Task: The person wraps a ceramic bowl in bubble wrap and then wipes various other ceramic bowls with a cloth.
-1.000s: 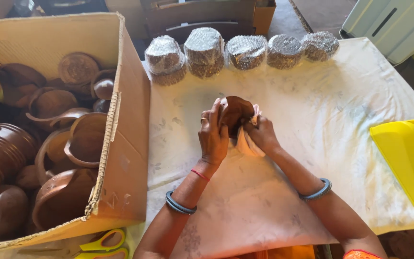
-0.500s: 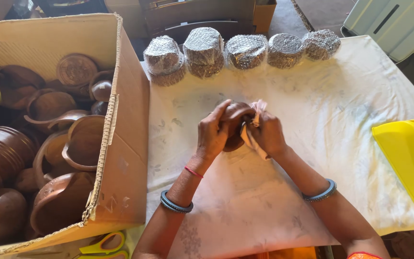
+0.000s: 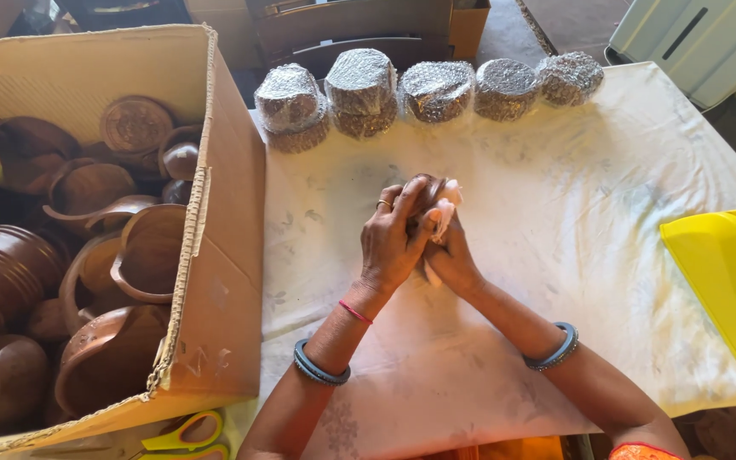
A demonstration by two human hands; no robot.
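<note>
While both hands meet mid-table (image 3: 641,187), the left hand (image 3: 389,243) and right hand (image 3: 449,255) clamp one brown cup (image 3: 426,192) with white wrap (image 3: 445,213) between them — each grip closed on it — five wrapped bundles (image 3: 436,89) behind, box (image 3: 215,255) of cups left, yellow dispenser (image 3: 721,281) right
</note>
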